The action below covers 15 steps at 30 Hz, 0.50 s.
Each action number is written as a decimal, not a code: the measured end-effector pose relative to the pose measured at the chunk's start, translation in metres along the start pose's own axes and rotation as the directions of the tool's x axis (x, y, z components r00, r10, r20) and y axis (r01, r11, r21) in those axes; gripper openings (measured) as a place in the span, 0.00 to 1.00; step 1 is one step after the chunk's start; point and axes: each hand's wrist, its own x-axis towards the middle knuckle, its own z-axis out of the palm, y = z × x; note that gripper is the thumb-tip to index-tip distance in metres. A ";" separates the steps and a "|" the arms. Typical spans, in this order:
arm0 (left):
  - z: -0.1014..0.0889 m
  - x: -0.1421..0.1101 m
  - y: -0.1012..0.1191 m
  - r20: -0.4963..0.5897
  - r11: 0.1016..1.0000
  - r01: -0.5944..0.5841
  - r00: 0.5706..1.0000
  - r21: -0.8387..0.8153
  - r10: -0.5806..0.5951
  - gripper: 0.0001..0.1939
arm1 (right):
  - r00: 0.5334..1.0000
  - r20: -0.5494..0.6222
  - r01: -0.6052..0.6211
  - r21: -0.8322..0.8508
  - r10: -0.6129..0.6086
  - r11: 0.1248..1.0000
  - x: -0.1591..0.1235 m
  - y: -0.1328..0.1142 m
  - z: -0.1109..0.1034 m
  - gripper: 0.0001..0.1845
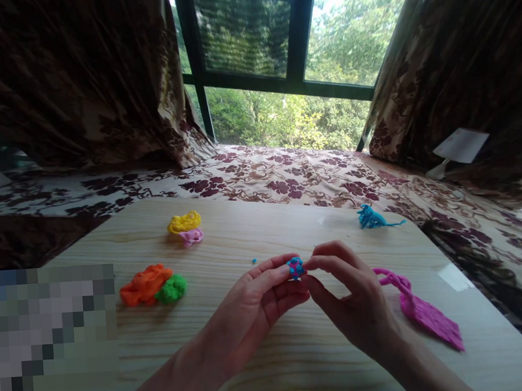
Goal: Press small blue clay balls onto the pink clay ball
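Between the thumb and fingers of my left hand (pixel 261 299) is a small ball of modelling clay (pixel 296 268), pink-purple with blue dots over it. My right hand (pixel 352 284) meets the ball's right side with thumb and forefinger closed in a pinch. Whether a loose bit of clay is between those fingertips is hidden. A tiny blue clay crumb (pixel 254 261) lies on the table beyond my left hand. To the right of my right hand rests a flattened magenta clay piece (pixel 430 318) with a looped strand, partly behind that hand.
The pale wooden table (pixel 228 233) carries orange clay (pixel 147 285) touching green clay (pixel 172 288) at left. Farther back sit yellow clay (pixel 183 222) and pink clay (pixel 191 237). Stringy blue clay (pixel 372 217) lies back right. Behind are patterned fabric (pixel 281 176) and a window.
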 end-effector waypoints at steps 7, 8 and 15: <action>0.003 -0.002 -0.001 0.072 0.998 -0.019 0.997 0.061 0.015 0.13 | 1.000 -0.013 -0.006 -0.001 0.006 1.000 -0.001 0.000 0.000 0.08; 0.003 -0.002 -0.001 0.071 0.997 -0.017 0.997 0.071 0.012 0.13 | 1.000 -0.015 -0.006 -0.001 0.006 1.000 -0.001 0.000 0.000 0.08; 0.004 -0.001 -0.001 0.090 0.996 -0.031 0.996 0.085 0.023 0.11 | 0.999 -0.021 0.026 -0.026 -0.027 0.999 -0.002 0.001 0.000 0.10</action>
